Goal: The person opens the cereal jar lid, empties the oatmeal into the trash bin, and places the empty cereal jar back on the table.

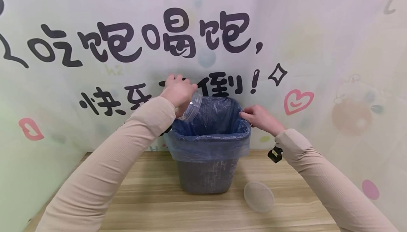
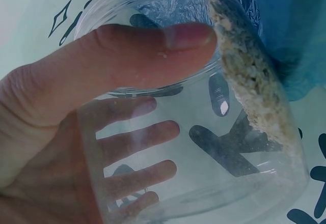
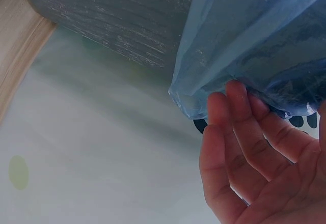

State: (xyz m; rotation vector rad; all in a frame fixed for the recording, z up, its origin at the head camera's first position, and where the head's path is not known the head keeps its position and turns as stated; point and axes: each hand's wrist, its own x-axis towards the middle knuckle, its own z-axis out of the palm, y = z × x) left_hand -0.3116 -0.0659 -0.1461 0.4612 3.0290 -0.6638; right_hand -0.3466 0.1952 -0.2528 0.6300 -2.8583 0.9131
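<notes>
My left hand (image 1: 178,93) grips a clear plastic jar (image 1: 194,107), tipped with its mouth over the left side of the bin. In the left wrist view the thumb lies across the jar's neck and the fingers show through from behind. A pale, crumbly granular mass (image 2: 257,76) lies along one side inside it. The grey trash bin (image 1: 206,177) is lined with a blue plastic bag (image 1: 206,150) folded over its rim. At the right back corner of the rim my right hand (image 1: 262,119) pinches the bag's edge, fingers bent against the plastic in the right wrist view.
A round translucent lid (image 1: 259,196) lies flat on the wood-grain table (image 1: 143,203), right of the bin's base. Close behind the bin rises a wall (image 1: 318,48) printed with dark characters and coloured shapes.
</notes>
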